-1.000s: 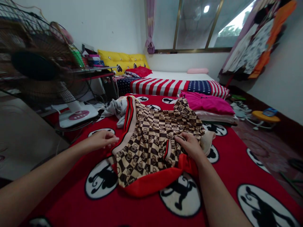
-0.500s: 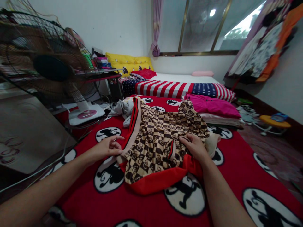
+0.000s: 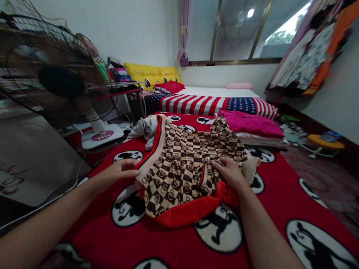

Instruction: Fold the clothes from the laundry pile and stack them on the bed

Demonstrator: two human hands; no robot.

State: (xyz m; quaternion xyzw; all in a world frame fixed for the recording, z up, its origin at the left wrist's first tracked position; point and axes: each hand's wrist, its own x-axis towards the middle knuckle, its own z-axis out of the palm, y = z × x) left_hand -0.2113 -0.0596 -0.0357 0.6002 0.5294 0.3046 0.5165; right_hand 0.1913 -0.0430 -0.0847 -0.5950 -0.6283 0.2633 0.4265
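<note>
A brown and tan checkered garment (image 3: 179,160) lies spread on the red blanket (image 3: 112,243), which has white circles with black monkey-like figures. One side of the garment carries a red, black and beige striped band, and a red strip runs along its near edge. My left hand (image 3: 126,169) is closed, pinching that striped band between thumb and fingers. My right hand (image 3: 230,172) is closed on the checkered cloth just right of a small striped opening. Its fingertips are partly hidden in the folds.
Behind the garment sits crumpled grey clothing (image 3: 143,129). A folded pile with a magenta piece (image 3: 249,125) stands at the back right. To the left is a fan (image 3: 61,82) on a white base. Farther back is a bed with a flag-pattern cover (image 3: 196,104). A small yellow stool (image 3: 325,142) stands right.
My left hand has closed on the striped band and drawn it slightly left and toward its own side, its fingers formerly apart. My right hand stays at the same place on the cloth.
</note>
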